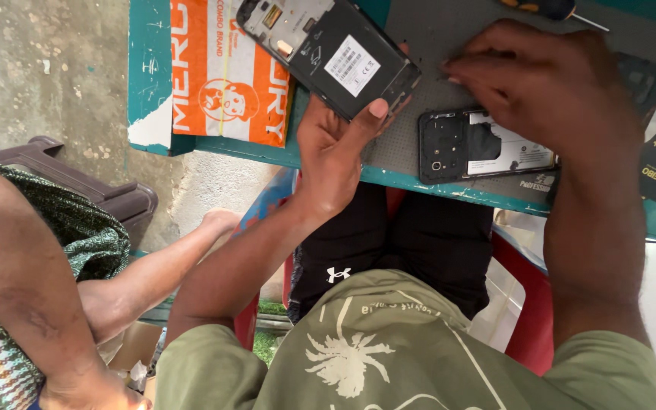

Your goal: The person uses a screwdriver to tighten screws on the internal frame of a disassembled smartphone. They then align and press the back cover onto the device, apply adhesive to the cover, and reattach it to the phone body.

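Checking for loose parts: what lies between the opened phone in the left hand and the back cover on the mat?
Head view: only bare grey mat between phone and back cover.

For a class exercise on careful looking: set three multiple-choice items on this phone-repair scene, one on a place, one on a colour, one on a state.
1. Where does the detached back cover lie?
A. on the grey mat near the table's front edge
B. on the floor
C. on the orange box

2. What colour is the table edge?
A. red
B. teal
C. yellow

3. What state is the opened phone in?
A. lying flat, untouched
B. held up in the left hand, insides showing
C. sealed in a box

Answers: 1 A, the cover rests on the grey mat below the right hand. 2 B, the painted edge is teal. 3 B, the left hand's fingers grip its lower end, and its inner side with a white sticker faces the camera.
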